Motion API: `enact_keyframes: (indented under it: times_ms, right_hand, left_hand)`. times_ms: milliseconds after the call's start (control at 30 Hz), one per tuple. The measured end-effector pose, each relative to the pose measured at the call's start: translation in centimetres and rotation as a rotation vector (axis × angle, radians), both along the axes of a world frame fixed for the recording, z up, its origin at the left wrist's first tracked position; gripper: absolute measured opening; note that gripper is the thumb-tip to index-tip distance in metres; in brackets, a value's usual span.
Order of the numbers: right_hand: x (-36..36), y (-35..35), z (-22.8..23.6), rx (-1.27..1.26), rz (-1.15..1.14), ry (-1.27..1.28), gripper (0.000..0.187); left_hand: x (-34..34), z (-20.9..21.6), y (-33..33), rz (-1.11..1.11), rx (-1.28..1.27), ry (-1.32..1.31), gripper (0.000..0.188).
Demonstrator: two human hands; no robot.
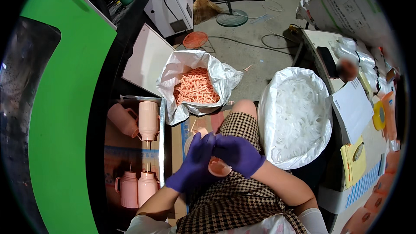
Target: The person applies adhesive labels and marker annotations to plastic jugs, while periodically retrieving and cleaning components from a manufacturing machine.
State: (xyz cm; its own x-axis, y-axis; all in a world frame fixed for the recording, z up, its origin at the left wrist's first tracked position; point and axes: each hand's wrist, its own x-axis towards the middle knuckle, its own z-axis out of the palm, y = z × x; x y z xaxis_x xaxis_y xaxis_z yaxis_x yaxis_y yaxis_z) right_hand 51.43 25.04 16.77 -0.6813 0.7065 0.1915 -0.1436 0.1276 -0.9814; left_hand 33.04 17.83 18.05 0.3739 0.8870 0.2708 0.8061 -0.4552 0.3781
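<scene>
Both my hands wear purple gloves and meet over my lap around a pink plastic jug (219, 167). My left hand (193, 161) is closed on its left side, and my right hand (239, 152) wraps it from the right. The jug's open end points toward me, while its other end, with a thin pale stick (193, 125), shows beyond my left fingers. The gloves hide its middle. Left of my hands, a box (162, 143) holds several similar pink jugs (148, 119) with handles; thin sticks stand out of some of them.
Ahead stands a white sack (167, 80) of small pink plastic pieces (197, 86). To the right is another white sack (271, 147) of clear rings (299, 112). A table (318, 39) at the right carries a phone (327, 62), papers (353, 108) and bagged parts. Cables cross the floor.
</scene>
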Motion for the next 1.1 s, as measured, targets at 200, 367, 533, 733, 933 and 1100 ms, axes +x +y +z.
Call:
enact_keyframes:
  times_ms: [200, 367, 533, 733, 933, 1100]
  right_hand:
    - [3.7, -1.7, -3.9, 0.682, -0.327, -0.126, 0.027]
    - [3.6, -3.7, -3.6, 0.877, -0.305, -0.445, 0.032]
    - [4.3, -4.4, -2.8, 1.166, -0.491, -0.449, 0.042]
    - [3.5, -4.5, -5.6, 0.706, -0.329, -0.727, 0.027]
    - [2.9, -2.1, -5.2, 0.452, -0.191, -0.596, 0.047]
    - [3.1, 2.4, 0.3, 0.795, -0.355, -0.31, 0.047]
  left_hand:
    - [-0.8, -5.3, -1.0, 0.313, -0.132, -0.537, 0.07]
    - [1.5, -2.4, 0.3, 0.156, 0.2, -0.325, 0.077]
    - [3.7, -1.1, 1.9, 0.135, 0.322, -0.173, 0.07]
    - [5.5, -2.2, 1.7, 0.111, 0.294, -0.007, 0.052]
    - [4.1, -2.0, 3.8, 0.084, 0.187, -0.028, 0.061]
    - [-1.8, -2.5, 11.2, 0.309, 0.394, -0.195, 0.077]
